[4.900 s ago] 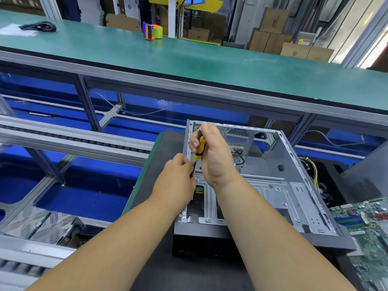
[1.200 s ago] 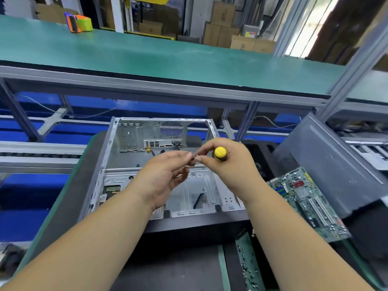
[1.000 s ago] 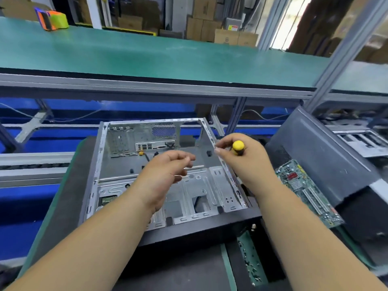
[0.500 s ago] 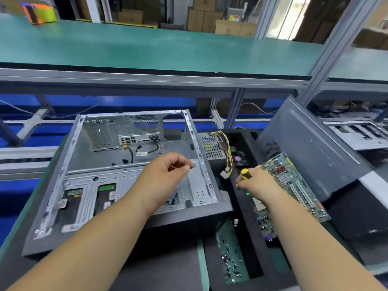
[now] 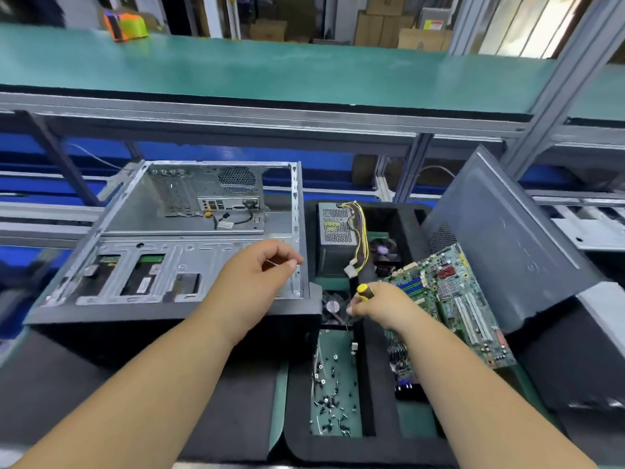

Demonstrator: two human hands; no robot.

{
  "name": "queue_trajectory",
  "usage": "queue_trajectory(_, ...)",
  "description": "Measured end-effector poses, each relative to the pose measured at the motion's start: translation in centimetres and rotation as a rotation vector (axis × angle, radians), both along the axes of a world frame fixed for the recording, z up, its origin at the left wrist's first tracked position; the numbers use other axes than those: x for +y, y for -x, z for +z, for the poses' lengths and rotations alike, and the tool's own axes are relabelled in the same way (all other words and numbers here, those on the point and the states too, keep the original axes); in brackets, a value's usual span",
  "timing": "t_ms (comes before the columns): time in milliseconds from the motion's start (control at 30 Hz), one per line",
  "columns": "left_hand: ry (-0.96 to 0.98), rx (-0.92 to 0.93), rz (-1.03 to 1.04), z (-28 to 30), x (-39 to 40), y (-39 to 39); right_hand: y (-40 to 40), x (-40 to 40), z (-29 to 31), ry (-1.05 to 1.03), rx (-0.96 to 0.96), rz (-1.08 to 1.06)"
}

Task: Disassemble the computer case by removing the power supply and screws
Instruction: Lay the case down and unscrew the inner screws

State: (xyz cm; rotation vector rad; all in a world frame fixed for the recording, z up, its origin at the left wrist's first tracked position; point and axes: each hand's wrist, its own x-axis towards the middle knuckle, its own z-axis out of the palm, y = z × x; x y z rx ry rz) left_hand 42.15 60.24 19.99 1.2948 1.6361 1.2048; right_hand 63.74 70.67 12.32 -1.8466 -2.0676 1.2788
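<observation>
Case point(image 5: 189, 255) lies open at frame centre-left; left hand point(image 5: 252, 282) pinches something tiny over its right edge, right hand point(image 5: 382, 304) grips a screwdriver point(image 5: 365, 292) above the screws point(image 5: 333, 397)

One computer case point(image 5: 176, 252) lies open at nine o'clock. One power supply point(image 5: 336, 228) sits at one o'clock, beside one motherboard point(image 5: 449, 299) at three o'clock. One grey side panel point(image 5: 500, 238) leans at two o'clock. Two hands show: the left hand point(image 5: 257, 275) and the right hand point(image 5: 382, 304), with one yellow-handled screwdriver point(image 5: 365, 291). Loose screws point(image 5: 333, 397), too many and too small to count, lie at six o'clock. One orange-and-green tape roll point(image 5: 126, 26) rests at eleven o'clock.
</observation>
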Motion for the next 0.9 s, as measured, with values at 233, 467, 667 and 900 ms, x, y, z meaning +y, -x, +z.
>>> queue_trajectory(233,-0.012,-0.015,0.093,0.1,-1.5,0.2,0.8,0.3,4.0,-0.133,0.420,-0.025)
queue_trajectory(467,-0.068,0.010,0.161,1.4,-2.9,4.8,6.3,-0.3,11.9,-0.262,0.875,-0.021)
queue_trajectory(667,-0.049,0.047,0.264,1.7,-4.8,12.2,14.2,-1.8,15.0,-0.280,1.143,0.137)
queue_trajectory(900,-0.073,0.129,0.355,2.0,-6.7,20.5,24.6,-4.4,15.4,-0.226,1.119,0.253)
